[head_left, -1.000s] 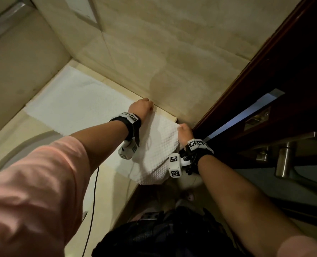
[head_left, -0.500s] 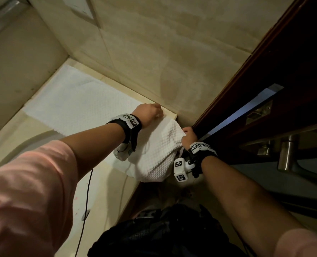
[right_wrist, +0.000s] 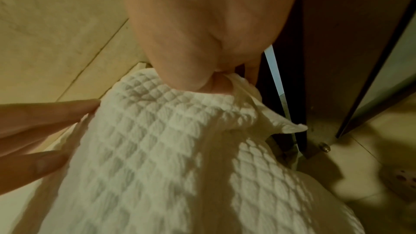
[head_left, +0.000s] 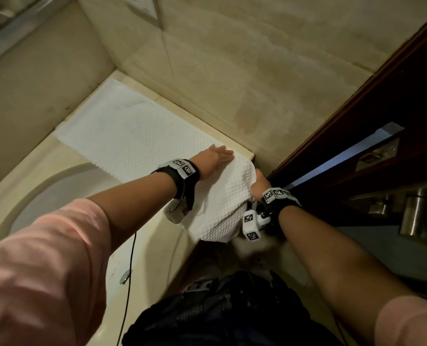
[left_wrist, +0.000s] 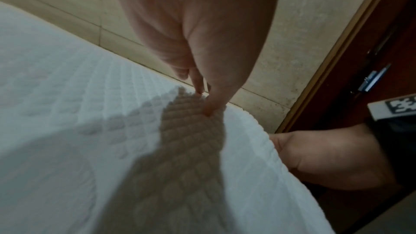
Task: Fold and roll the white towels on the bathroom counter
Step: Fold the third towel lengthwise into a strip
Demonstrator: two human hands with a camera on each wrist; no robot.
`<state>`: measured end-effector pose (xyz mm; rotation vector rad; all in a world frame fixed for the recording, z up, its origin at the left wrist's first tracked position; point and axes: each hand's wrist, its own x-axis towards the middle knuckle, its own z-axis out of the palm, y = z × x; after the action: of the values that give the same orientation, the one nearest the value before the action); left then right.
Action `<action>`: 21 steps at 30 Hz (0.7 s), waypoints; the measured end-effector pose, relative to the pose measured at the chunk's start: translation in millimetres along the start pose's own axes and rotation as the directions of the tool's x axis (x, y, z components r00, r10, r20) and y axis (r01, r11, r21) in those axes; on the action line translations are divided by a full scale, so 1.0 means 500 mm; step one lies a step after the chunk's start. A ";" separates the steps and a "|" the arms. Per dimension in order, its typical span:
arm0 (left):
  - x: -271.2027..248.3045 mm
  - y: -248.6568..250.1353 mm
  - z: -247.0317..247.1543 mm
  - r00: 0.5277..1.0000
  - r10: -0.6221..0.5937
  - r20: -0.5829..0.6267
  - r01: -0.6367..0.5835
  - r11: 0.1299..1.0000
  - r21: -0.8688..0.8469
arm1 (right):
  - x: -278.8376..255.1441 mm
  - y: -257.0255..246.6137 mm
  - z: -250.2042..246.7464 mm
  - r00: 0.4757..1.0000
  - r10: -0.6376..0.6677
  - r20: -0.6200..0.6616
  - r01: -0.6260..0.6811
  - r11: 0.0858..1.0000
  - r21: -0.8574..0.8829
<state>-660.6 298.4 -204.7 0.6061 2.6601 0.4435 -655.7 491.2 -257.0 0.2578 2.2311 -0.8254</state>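
Towel lies flat along the table, running from upper left of the head frame down to centre, where its near end overhangs the table edge and droops toward the floor.

Left hand: grip is open, fingers straight, pressing flat on the towel near the table's right corner. Left wrist view shows fingertips touching the weave.

Right hand: grip closed on the towel's right edge, thumb and fingers pinching a bunched fold, just beside the dark door frame.

Risks, as I judge them:
- Overhang is heavy; if the left hand lifts first, the whole towel likely slides off onto the floor.
- Right pinch holds only a small bunch, so the corner may slip and the fold goes skewed.
- Right hand is tight against the door frame; little room to swing, so knuckles may catch.
- Bunched edge gives an uneven roll later.
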 end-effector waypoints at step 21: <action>-0.166 0.071 0.065 0.427 -0.888 -0.170 0.501 0.389 -0.773 | -0.055 0.013 0.016 0.976 -0.157 -0.153 0.190 0.956 0.225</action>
<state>-564.9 297.1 -196.2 -1.1314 2.6161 1.2881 -629.0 492.6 -245.2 0.2382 2.3019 -1.2081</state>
